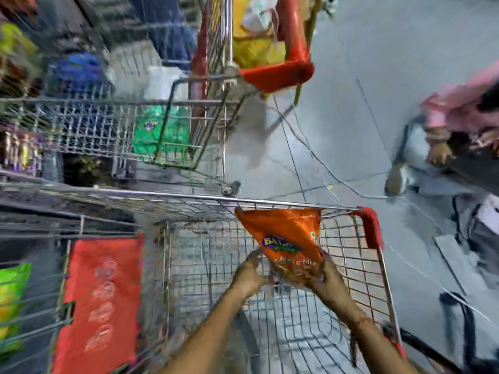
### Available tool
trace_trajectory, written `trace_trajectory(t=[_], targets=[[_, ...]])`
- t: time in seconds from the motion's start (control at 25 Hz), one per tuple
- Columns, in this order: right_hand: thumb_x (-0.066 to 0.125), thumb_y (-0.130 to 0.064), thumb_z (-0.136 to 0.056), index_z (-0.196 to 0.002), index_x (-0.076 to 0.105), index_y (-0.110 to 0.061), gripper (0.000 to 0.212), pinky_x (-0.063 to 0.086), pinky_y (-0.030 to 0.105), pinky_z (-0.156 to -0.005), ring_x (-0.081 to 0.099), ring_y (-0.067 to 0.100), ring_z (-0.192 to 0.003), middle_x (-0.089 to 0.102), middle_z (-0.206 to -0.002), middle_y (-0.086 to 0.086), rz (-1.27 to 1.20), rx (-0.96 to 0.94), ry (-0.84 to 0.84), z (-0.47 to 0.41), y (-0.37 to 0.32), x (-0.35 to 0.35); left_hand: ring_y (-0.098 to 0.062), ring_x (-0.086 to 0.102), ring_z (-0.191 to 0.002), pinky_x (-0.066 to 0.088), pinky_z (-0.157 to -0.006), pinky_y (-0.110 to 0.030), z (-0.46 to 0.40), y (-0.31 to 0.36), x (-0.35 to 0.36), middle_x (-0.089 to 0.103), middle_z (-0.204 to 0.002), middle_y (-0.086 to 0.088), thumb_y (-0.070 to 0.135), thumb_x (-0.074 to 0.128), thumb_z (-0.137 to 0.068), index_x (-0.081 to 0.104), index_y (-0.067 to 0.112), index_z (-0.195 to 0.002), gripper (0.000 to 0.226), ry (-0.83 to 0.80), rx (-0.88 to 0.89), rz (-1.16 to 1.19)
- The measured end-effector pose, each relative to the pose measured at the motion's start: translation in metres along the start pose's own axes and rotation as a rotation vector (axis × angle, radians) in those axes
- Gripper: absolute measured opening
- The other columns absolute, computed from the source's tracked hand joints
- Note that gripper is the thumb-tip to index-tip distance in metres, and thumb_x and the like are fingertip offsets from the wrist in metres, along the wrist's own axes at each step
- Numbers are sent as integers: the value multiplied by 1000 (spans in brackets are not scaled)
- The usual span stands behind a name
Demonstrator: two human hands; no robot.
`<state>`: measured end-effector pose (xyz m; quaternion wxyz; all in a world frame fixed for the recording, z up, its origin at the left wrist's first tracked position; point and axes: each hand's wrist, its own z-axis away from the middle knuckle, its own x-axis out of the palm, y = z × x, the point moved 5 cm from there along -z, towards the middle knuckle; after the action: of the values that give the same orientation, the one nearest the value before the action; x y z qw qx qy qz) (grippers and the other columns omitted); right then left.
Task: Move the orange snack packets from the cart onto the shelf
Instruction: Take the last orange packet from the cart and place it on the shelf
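Observation:
An orange snack packet with a purple logo is held up over the wire cart in front of me. My left hand grips its lower left edge. My right hand grips its lower right corner, where the packet has a clear window showing the snack. The packet's top reaches the cart's far rim. The cart's basket below the packet looks bare wire. The frame is blurred by motion. The shelf sits at the far left edge, mostly out of view.
A red flap hangs on the cart's left side. A second wire cart stands ahead on the left holding a green packet and blue items. Another person crouches at the right on the grey floor.

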<state>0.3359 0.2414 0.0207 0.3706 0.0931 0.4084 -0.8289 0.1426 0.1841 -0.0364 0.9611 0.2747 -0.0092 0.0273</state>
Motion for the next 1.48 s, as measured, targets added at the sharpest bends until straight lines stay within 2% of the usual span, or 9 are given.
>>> trace_trajectory(t=[0.16,0.4,0.56,0.76,0.92,1.04,1.12,1.32,1.48], targets=[[86,-12,-67,-142,43,-26,87,59,50,-92,63,27,-120,60,-137,9,-137,76,-118,-28,24,6,-22,51,-130,45,-101,-31,-25,3,17,56,-137,7,18,87,-65,44,24,-138,85,-88,43,-126],[77,7,-67,-136,50,-18,78,62,37,-81,63,31,-118,62,-132,10,-228,62,-127,-16,16,1,-16,59,-121,48,-103,-40,2,10,12,66,-130,7,27,88,-60,55,26,-127,74,-43,64,-84],[80,5,-73,-126,57,-13,60,61,22,-76,64,13,-108,65,-125,8,-219,-54,-111,13,-24,5,-16,60,-123,47,-104,-37,50,26,-19,67,-130,5,36,90,-55,55,25,-125,79,78,181,-46],[80,3,-76,-121,62,-5,48,54,49,-96,65,29,-113,71,-120,13,-277,-374,-125,100,-119,28,-13,66,-112,49,-98,-36,193,52,-82,73,-117,1,27,88,-61,64,20,-114,58,334,487,-55],[81,8,-71,-111,64,-2,44,52,39,-92,66,32,-113,73,-111,14,-425,-694,-182,211,-223,52,14,64,-89,49,-79,-10,378,64,-137,73,-98,14,26,83,-67,68,25,-107,43,674,767,-64],[87,-5,-64,-104,68,-20,47,55,21,-84,71,11,-96,78,-99,-3,-529,-971,-285,327,-301,71,9,64,-77,54,-70,-21,532,57,-162,76,-86,19,43,79,-66,69,34,-105,41,1006,943,-104],[84,-10,-64,-109,67,-24,50,55,26,-93,70,13,-102,77,-111,2,-593,-1133,-383,405,-340,85,17,63,-81,52,-73,-12,627,42,-170,72,-82,32,45,78,-64,68,42,-101,38,1163,1087,-83],[90,-17,-62,-113,64,-23,57,54,12,-80,72,6,-99,78,-109,-6,-629,-1426,-644,566,-406,131,-3,72,-98,58,-89,-43,817,-25,-165,75,-103,21,68,70,-65,61,52,-114,52,1613,1261,-65],[87,-31,-63,-115,64,-29,57,56,31,-90,71,18,-109,75,-116,1,-590,-1583,-840,664,-438,181,-6,71,-103,58,-89,-47,908,-90,-176,76,-107,15,67,71,-67,62,53,-114,50,1867,1210,-8]])
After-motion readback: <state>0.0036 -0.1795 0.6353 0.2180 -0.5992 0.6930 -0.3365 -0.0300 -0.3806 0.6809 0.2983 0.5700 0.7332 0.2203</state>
